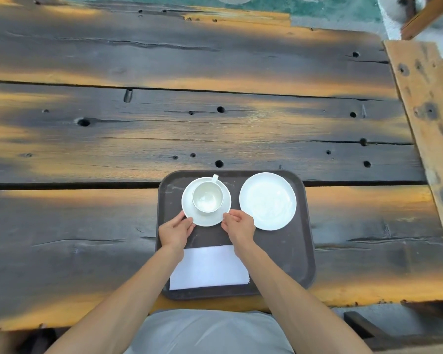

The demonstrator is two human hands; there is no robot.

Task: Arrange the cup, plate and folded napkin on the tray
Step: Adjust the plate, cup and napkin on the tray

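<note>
A dark brown tray (297,251) lies at the near edge of the table. On its far left an empty white cup (207,197), handle pointing away, stands on a white saucer (215,219). A bare white plate (267,201) sits to the right of it. A folded white napkin (210,268) lies flat on the tray's near half, partly under my forearms. My left hand (175,229) pinches the saucer's near left rim. My right hand (238,224) pinches its near right rim, beside the plate's edge.
The table (164,123) is dark, weathered wooden planks with holes and cracks, stretching far beyond the tray. A wooden beam (425,118) runs along the right side. My grey shirt fills the bottom of the view.
</note>
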